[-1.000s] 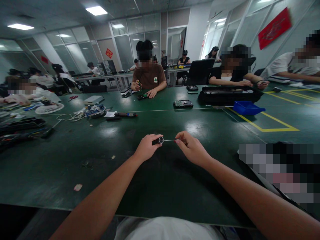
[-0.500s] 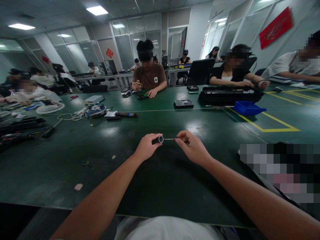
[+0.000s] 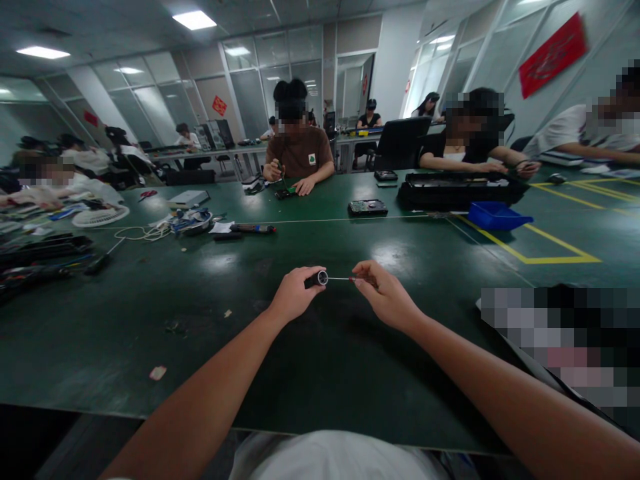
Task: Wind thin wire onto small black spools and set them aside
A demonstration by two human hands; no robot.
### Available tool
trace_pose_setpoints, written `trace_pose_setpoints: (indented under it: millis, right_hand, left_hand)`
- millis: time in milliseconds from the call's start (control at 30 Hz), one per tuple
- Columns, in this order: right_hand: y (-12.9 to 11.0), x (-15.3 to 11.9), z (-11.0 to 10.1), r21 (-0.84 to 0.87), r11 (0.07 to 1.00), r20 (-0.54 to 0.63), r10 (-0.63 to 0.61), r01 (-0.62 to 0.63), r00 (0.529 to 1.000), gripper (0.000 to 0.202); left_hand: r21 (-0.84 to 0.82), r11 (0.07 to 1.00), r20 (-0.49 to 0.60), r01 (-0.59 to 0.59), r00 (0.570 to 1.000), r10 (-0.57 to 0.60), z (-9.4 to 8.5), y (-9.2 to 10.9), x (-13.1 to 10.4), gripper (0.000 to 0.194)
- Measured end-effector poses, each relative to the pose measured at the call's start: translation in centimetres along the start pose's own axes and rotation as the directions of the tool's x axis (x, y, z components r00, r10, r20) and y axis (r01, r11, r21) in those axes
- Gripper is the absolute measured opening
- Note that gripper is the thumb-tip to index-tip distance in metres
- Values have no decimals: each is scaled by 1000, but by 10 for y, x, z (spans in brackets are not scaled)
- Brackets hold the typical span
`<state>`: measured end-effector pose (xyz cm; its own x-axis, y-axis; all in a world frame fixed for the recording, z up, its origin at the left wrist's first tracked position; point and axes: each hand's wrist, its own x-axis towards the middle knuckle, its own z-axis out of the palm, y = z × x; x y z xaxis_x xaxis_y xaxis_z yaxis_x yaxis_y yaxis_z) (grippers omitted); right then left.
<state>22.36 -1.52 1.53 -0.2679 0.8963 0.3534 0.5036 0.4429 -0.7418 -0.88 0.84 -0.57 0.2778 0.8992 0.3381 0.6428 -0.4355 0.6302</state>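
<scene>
Above the green table [image 3: 320,373], my left hand [image 3: 293,293] is closed around a black cylindrical part [image 3: 321,278] with a silvery ring at its end, which faces right and toward me. To its right, my right hand [image 3: 381,293] pinches the reddish handle of a screwdriver [image 3: 340,279]. The thin metal shaft points left and its tip meets the ringed end of the black part. Whether the tip sits inside or only touches the rim cannot be made out.
Beyond my hands are a hard drive [image 3: 368,208], a blue tray [image 3: 500,217], a long black housing [image 3: 463,191] and a pen-like tool [image 3: 253,229]. Cables and a white fan grille [image 3: 100,216] lie at left. A person in brown [image 3: 300,153] works opposite.
My hands and what they hold have stayed nearly in place, with only a slight shift to the right of the black part. The fingers of my right hand have moved slightly on the handle.
</scene>
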Motion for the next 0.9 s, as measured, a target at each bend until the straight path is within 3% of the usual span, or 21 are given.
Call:
trace_pose_setpoints:
  millis: [133, 400, 533, 633, 700, 900]
  right_hand:
    - [-2, 0, 0, -17, 1000, 31, 16, -15, 999, 26]
    - [-5, -1, 1, 38, 999, -86, 25, -22, 996, 18]
    - [3, 5, 6, 284, 951, -92, 151, -120, 984, 25]
    - [13, 11, 12, 571, 786, -67, 331, -236, 941, 31]
    - [18, 13, 14, 636, 726, -48, 374, -260, 926, 32]
    - [19, 11, 14, 552, 816, -142, 296, -173, 945, 30]
  left_hand:
    - [1, 1000, -7, -15, 1000, 15, 1, -2, 0, 41]
    - [-10, 1000, -25, 0, 1000, 0, 1, -3, 0, 40]
    - [-16, 999, -13, -31, 999, 30, -1, -1, 1, 41]
    - [-15, 993, -9, -116, 993, 116, 0, 1, 1, 40]
    - [-4, 992, -20, -124, 992, 124, 0, 2, 2, 40]
    - [8, 998, -16, -66, 998, 66, -1, 5, 2, 41]
